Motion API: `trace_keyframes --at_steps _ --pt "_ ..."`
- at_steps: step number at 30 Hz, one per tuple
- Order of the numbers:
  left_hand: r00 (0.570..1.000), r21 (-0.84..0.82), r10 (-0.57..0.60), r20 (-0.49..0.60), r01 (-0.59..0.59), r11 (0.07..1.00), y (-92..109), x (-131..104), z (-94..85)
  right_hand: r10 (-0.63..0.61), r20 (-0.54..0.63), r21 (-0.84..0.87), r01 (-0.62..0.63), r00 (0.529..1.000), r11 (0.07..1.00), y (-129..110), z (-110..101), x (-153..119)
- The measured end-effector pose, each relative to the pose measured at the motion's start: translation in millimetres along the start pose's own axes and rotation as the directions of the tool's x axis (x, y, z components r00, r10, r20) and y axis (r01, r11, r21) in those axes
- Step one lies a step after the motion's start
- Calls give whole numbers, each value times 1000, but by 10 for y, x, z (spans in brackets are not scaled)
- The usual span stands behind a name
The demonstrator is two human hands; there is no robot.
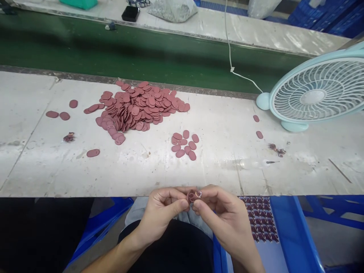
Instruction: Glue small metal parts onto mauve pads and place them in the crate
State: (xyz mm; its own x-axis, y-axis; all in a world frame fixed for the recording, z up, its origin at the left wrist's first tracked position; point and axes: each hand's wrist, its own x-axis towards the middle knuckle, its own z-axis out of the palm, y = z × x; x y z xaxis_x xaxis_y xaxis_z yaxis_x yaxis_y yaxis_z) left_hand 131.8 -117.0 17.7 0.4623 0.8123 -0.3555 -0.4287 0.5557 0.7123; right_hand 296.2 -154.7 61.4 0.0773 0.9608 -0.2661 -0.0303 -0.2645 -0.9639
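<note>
Just past the table's front edge, both hands meet fingertip to fingertip. My left hand is closed in a pinch on a small dark red piece. My right hand pinches its other side, where a shiny gold and silver bit shows. The fingers partly cover the piece, so its full shape is hidden. Ahead of the hands lies a small group of dusty-red oval tags. Farther back, a large heap of the same oval tags covers the table, some showing small holes.
A pale blue fan stands at the right, its white cord crossing the green strip. A clear bottle with a dark tip lies near small dark red clumps. A blue tray holds rows of dark red pieces.
</note>
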Motion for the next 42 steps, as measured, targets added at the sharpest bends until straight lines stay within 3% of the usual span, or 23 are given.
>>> trace_keyframes --at_steps 8,25,31,34,36,37,39,41,42 --pt "1000 28 21 -11 -21 999 -18 -15 6 9 11 99 -10 1000 995 56 -3 1" --pt "999 64 34 -31 -32 997 -36 -10 19 -20 -36 109 24 999 994 136 3 -2" --pt "996 78 90 15 -91 993 -78 1 77 -49 -87 162 63 995 985 135 -13 -42" --pt "992 205 103 75 -117 972 -35 36 100 -40 -125 216 67 991 974 189 -131 -130" --pt "974 423 187 126 -223 878 45 123 80 -30 -199 237 78 980 968 293 -278 -240" --pt "952 564 259 163 -305 767 99 194 59 -21 -250 235 82 968 969 369 -369 -313" --pt "880 808 376 290 -436 396 227 384 1 9 -359 209 71 933 975 560 -575 -485" --pt "834 887 352 425 -462 24 359 602 -63 62 -458 174 21 887 985 784 -792 -684" --pt "828 881 303 471 -460 -110 417 704 -93 90 -503 158 -11 860 987 898 -898 -790"
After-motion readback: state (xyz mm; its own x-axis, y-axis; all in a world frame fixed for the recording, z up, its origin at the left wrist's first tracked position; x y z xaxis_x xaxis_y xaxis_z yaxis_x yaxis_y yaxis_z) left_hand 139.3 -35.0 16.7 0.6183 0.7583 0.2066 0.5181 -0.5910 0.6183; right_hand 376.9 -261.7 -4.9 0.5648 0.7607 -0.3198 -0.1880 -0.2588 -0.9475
